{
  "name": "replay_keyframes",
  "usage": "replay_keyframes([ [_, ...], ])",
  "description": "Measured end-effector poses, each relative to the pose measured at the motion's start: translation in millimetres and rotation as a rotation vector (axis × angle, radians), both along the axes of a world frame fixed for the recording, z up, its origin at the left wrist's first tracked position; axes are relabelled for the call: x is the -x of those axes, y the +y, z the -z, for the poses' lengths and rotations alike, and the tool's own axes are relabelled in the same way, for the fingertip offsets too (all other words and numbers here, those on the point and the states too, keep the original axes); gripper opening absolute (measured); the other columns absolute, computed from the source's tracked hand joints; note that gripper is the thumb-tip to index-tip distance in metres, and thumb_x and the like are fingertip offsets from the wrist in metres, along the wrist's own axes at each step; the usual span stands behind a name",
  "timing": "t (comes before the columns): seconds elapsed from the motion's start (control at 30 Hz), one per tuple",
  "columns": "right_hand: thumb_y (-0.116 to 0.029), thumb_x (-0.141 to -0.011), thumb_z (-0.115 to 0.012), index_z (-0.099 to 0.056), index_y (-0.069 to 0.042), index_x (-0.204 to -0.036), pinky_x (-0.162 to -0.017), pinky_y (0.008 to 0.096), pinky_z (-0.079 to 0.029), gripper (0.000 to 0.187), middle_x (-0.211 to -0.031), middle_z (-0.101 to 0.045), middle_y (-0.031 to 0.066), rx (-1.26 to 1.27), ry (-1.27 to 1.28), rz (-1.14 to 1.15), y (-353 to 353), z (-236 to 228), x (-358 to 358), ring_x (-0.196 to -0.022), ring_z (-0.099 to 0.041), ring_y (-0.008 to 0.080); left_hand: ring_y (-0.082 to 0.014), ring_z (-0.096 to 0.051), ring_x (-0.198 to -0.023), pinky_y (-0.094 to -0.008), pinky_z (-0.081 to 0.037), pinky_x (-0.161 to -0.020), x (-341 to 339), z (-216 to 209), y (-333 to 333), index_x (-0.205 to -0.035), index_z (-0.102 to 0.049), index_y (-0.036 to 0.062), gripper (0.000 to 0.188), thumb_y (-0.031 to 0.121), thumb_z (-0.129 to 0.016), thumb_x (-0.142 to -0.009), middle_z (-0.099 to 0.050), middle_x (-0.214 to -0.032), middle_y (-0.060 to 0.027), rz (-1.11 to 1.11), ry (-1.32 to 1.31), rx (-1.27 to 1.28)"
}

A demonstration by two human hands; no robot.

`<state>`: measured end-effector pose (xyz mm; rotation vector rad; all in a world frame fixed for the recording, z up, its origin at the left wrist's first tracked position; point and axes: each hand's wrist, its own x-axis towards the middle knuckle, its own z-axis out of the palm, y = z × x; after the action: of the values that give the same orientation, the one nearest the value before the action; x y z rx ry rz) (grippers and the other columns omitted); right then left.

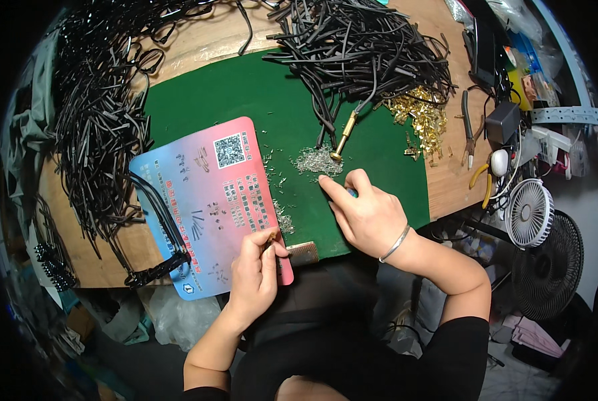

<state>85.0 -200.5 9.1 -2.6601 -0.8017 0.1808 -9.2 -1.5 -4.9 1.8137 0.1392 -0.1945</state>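
My left hand (pixel 253 277) is closed in a pinch over the right edge of a pink and blue printed mat (pixel 202 177). A small gold-coloured piece (pixel 272 236), too small to name, shows at its fingertips. My right hand (pixel 372 217), with a bangle at the wrist, has its index finger pointing at a heap of tiny silver screws (pixel 318 160). Its other fingers are curled, and a bit of something blue shows between them. Just beyond, a brass screwdriver-like tool (pixel 345 135) leans beside the screws. More small metal bits (pixel 283 219) lie near my left fingertips.
Black eyeglass temples (pixel 372 50) pile at the back, gold metal pieces (pixel 422 120) to their right. Black eyewear parts (pixel 102 140) heap at left; a black glasses frame (pixel 159 269) lies across the mat's corner. Yellow-handled pliers (pixel 481 182) and a white fan (pixel 529 212) stand right.
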Motion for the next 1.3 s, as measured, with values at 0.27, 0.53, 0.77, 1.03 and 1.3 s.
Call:
replay_keyframes([
  [0.27,-0.009,-0.073,-0.063,-0.053,-0.011,-0.114,-0.046,0.0319,-0.049,0.042,-0.085,-0.046,0.0097,0.011,-0.041,-0.02,0.3,3.6,-0.6,-0.058,-0.057,0.021,-0.0086,-0.054,-0.059,-0.0214,-0.046,-0.057,2.8,3.2,4.1,-0.118,-0.04,-0.0045,0.025,-0.001,-0.039,-0.093,-0.063,-0.095,-0.0138,0.002,0.101,0.178],
  [0.53,-0.009,-0.071,-0.063,-0.052,-0.012,-0.115,-0.047,0.0329,-0.049,0.046,-0.086,-0.047,0.0095,0.034,-0.051,-0.038,2.8,3.0,-1.0,-0.057,-0.057,0.0217,-0.006,-0.045,-0.048,-0.0175,-0.039,-0.045,-3.0,-13.2,-1.1,-0.12,-0.039,-0.0049,0.027,0.002,-0.04,-0.094,-0.061,-0.099,-0.0167,-0.17,0.228,0.421],
  [0.77,-0.007,-0.07,-0.061,-0.051,-0.013,-0.114,-0.049,0.0354,-0.049,0.045,-0.087,-0.048,0.0108,0.045,0.003,-0.059,4.5,1.1,-2.0,-0.058,-0.058,0.0245,-0.0065,-0.048,-0.05,-0.018,-0.041,-0.047,-11.0,-8.8,13.9,-0.122,-0.037,-0.0062,0.028,0.002,-0.038,-0.095,-0.061,-0.1,-0.0177,-0.117,0.409,0.521],
  [1.03,-0.014,-0.086,-0.051,-0.049,-0.012,-0.116,-0.065,0.0415,-0.051,0.031,-0.09,-0.05,0.0163,-0.328,0.657,-0.145,25.1,-20.9,19.7,-0.071,-0.057,0.0347,-0.0048,-0.047,-0.049,-0.0182,-0.04,-0.044,0.9,3.3,-1.4,-0.119,-0.041,-0.0048,0.026,0.001,-0.041,-0.094,-0.061,-0.091,-0.011,-0.141,0.205,0.244],
  [1.3,-0.013,-0.086,-0.051,-0.049,-0.005,-0.112,-0.062,0.039,-0.052,0.027,-0.082,-0.052,0.0167,-0.336,0.649,-0.184,36.2,-14.7,22.7,-0.073,-0.055,0.0304,-0.0043,-0.05,-0.053,-0.0196,-0.041,-0.046,5.4,14.4,-14.1,-0.115,-0.047,-0.0059,0.024,-0.003,-0.044,-0.091,-0.06,-0.076,-0.0057,-0.183,-0.022,-0.125],
])
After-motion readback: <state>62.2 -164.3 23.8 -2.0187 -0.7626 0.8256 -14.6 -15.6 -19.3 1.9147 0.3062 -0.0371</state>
